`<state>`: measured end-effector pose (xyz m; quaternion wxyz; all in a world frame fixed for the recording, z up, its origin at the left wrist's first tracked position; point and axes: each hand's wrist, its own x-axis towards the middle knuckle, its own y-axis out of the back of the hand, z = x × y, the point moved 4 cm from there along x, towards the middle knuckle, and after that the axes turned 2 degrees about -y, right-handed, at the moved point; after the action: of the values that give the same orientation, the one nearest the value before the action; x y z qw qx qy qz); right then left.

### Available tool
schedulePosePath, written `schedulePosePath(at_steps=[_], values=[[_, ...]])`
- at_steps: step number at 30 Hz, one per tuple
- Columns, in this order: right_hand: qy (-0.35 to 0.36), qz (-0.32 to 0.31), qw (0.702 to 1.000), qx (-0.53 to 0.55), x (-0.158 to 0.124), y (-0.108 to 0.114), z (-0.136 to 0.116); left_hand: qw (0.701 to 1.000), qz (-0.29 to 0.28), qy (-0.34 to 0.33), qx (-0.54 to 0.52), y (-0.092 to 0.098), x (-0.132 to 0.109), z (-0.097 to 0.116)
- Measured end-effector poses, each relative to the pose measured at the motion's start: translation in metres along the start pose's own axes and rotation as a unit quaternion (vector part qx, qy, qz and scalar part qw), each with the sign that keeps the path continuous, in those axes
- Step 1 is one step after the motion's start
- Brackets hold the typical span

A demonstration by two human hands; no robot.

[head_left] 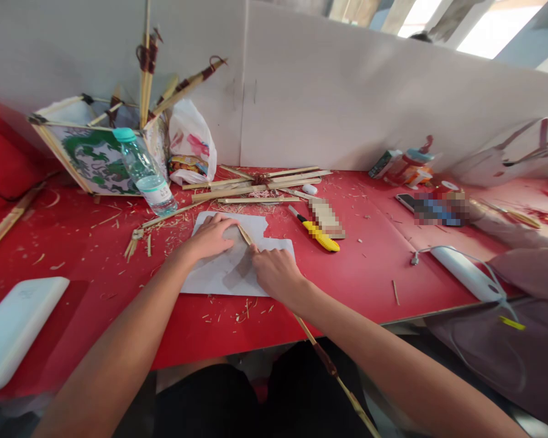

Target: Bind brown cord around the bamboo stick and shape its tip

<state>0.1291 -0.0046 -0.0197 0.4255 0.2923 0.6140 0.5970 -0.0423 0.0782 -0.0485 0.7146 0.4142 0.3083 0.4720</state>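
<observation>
A white sheet of paper point(219, 281) lies on the red table point(173, 331). My left hand point(212, 236) rests flat on its upper left part, fingers stretched out, the thumb close to the tip of a bamboo stick. My right hand point(277, 271) is closed around this bamboo stick point(313, 337), whose pointed end lies on the paper. The stick runs back under my right forearm, past a dark wrapped band, over the table's edge. Right of the paper lies a yellow utility knife point(322, 236), its blade end toward the paper.
Bamboo strips point(256, 191) and shavings lie behind the paper. A water bottle point(153, 185) leans by a dragon-painted frame point(95, 155) at left, near a plastic bag point(192, 143). A white power bank point(22, 328) lies front left, another device point(463, 274) at right, beside a co-worker's arm point(506, 225).
</observation>
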Motion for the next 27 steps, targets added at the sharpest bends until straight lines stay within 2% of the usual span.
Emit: schedulePosePath(at_steps=[15, 22, 27], values=[[0.003, 0.002, 1.0, 0.004, -0.0007, -0.0017, 0.0013, 1.0, 0.002, 0.003, 0.007, -0.0011, 0.0008, -0.0025], [0.0, 0.003, 1.0, 0.011, -0.0012, -0.0013, 0.0003, 1.0, 0.003, -0.015, -0.008, 0.0007, -0.0007, -0.0005], [-0.013, -0.001, 1.0, 0.024, -0.0009, -0.0013, 0.0018, 0.999, 0.025, -0.005, -0.024, 0.0004, 0.0009, -0.0034]])
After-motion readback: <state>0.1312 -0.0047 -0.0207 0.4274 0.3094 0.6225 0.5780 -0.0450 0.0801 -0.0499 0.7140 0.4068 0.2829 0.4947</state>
